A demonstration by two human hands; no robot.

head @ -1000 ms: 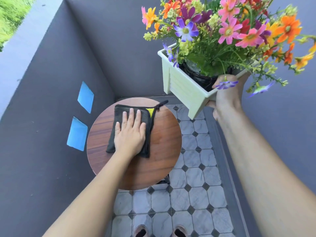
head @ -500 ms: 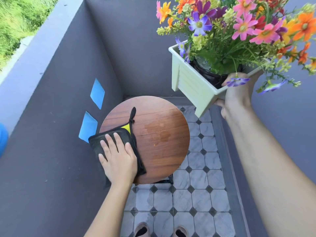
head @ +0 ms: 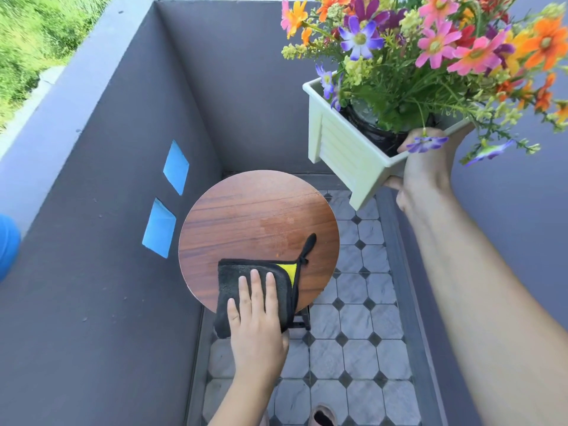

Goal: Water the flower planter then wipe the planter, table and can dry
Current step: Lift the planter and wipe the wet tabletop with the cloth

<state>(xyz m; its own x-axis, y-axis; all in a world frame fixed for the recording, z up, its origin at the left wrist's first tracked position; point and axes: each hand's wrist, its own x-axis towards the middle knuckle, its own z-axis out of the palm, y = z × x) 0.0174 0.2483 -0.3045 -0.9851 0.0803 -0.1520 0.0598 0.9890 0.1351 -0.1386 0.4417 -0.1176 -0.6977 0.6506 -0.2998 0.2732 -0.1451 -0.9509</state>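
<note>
I see my left hand (head: 256, 330) pressed flat on the black cloth (head: 255, 290), fingers (head: 257, 287) spread and straight, not curled around it. The cloth lies under the palm at the near edge of the round wooden table (head: 246, 216), its near part hanging past the rim. A yellow corner and a black loop of the cloth stick out to the right of my fingertips. A faint damp patch shows on the tabletop beyond the cloth, toward the middle right.

My right hand (head: 425, 173) grips the pale green planter (head: 347, 152) at its near right corner, the thumb hooked over the rim and the other fingers beneath. The planter hangs tilted in the air, up and to the right of the table, well clear of it. Its flowers (head: 436, 44) spill over my hand.
</note>
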